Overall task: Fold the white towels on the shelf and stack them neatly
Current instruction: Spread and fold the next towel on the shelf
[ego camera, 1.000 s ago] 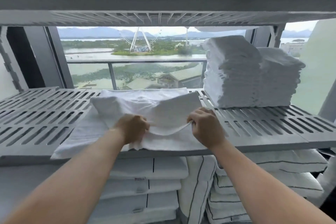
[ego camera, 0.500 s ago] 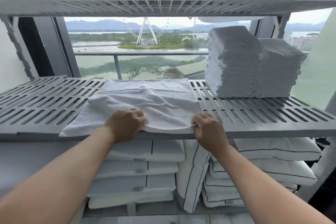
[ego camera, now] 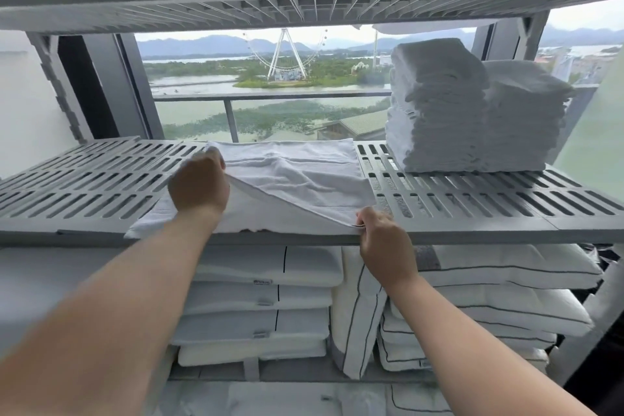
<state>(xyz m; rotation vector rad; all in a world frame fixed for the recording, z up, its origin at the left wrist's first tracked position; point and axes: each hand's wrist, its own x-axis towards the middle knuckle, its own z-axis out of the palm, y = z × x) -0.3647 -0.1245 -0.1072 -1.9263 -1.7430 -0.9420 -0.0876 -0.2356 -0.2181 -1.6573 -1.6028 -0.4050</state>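
Folding of one white towel (ego camera: 297,179) on the slatted shelf (ego camera: 472,199), just left of the folded stack (ego camera: 466,111).

Half a second ago both hands sat side by side on the towel's near edge. The left hand (ego camera: 199,184) has since travelled away from the viewer, taking its part of the upper layer to the far corner, on the side away from the stack. That layer's free edge now runs diagonally down to the corner nearest the stack. By this reading a fold is under way, not finished, and the towel is not yet ready to join the stack.

Left hand: fingers curled over the far corner, gripping it. Right hand (ego camera: 385,240): closed in a pinch on the near corner at the shelf's front lip, below and left of the stack.
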